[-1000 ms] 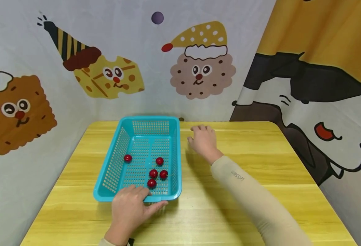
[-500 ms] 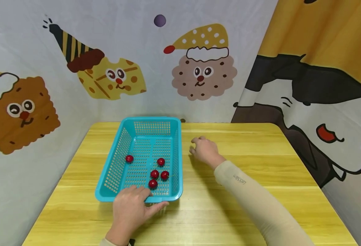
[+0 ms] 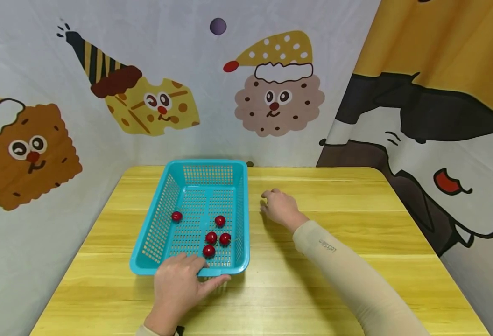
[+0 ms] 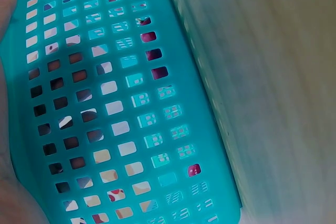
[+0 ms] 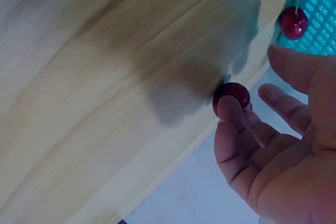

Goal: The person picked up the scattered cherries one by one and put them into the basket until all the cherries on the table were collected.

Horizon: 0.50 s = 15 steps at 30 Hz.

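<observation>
At the near rim of a turquoise plastic basket (image 3: 247,210) is my left hand (image 3: 177,284), gripping it with fingers over the edge and the thumb outside. Several red cherries (image 3: 208,251) lie inside. The left wrist view shows the perforated basket wall (image 4: 118,128) up close, with part of the left hand (image 4: 21,198) along its edge. Right of the basket, my right hand (image 3: 281,207) is low over the table. In the right wrist view its bent fingertips are at a dark red cherry (image 5: 237,93) on the wood, the thumb (image 5: 294,66) held apart from it.
The yellow wooden table (image 3: 355,224) extends right of the basket and in front of it. A curtain (image 3: 213,116) printed with cartoon biscuits and cheese hangs behind the far edge. Another cherry (image 5: 293,23), with a stem, shows inside the basket in the right wrist view.
My right hand has come slightly nearer and its fingers have bent more. The left hand stays on the basket rim. The head view has shifted a little.
</observation>
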Each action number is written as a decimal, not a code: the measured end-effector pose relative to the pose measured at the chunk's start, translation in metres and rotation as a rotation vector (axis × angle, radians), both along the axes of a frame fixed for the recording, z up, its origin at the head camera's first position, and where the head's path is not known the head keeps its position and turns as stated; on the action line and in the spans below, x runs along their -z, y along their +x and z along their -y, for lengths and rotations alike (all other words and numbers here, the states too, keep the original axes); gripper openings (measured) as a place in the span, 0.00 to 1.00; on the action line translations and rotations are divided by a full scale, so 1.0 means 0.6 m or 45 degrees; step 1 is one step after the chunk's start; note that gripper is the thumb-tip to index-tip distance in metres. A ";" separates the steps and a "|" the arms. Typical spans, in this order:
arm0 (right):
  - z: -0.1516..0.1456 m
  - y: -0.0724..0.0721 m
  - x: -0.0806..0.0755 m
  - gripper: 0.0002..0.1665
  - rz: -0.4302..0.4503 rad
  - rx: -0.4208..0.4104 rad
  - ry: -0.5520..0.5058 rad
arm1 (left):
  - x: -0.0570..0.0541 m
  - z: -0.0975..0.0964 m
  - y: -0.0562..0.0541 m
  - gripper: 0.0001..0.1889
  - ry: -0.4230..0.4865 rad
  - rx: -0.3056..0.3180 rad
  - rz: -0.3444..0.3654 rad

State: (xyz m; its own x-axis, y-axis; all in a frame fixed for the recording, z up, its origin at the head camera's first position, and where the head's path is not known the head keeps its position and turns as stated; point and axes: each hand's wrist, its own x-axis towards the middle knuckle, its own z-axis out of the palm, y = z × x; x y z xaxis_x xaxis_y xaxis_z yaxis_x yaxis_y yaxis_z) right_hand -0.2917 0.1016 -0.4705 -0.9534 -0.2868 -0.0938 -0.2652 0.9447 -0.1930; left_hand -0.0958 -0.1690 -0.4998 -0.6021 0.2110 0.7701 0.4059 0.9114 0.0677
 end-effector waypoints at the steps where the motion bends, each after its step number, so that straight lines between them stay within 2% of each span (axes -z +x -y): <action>1: 0.000 0.000 0.001 0.26 -0.002 0.001 -0.013 | 0.000 0.000 0.000 0.38 0.002 0.001 0.001; 15: -0.014 -0.007 0.009 0.19 -0.003 0.029 -0.070 | -0.002 -0.001 0.000 0.39 0.012 -0.005 -0.015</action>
State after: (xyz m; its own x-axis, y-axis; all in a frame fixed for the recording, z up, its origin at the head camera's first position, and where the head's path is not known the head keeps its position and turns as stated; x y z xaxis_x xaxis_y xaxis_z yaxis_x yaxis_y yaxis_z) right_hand -0.2962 0.1100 -0.4762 -0.9600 -0.2697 -0.0759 -0.2443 0.9384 -0.2444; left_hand -0.0955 -0.1681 -0.4988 -0.5936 0.2014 0.7791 0.4034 0.9122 0.0715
